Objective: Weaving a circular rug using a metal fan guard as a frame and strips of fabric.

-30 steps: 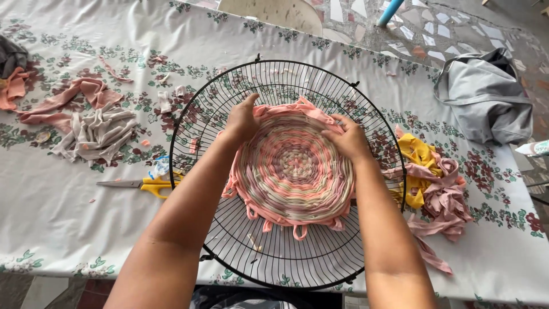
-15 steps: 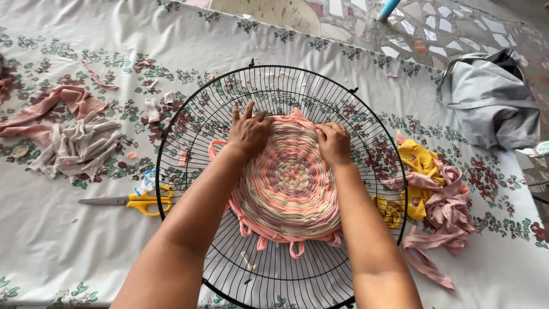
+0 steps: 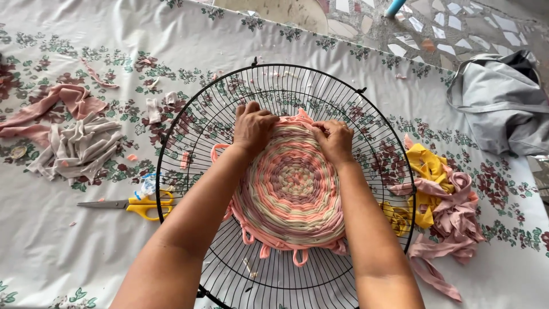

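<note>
Left hand (image 3: pixel 254 127) and right hand (image 3: pixel 334 140) pinch the mat's (image 3: pixel 291 189) far edge on the grille (image 3: pixel 189 131); uneven pulling could pucker the weave.

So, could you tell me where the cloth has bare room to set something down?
Bare tablecloth lies below the scissors, and between the grey bag and the wire fan guard. It is crowded around the grey strips and the yellow and pink scraps.

Woven mat (image 3: pixel 291 191) lies on the wire guard (image 3: pixel 229 103), scissors (image 3: pixel 134 204) left, fabric strips (image 3: pixel 440 200) right
</note>
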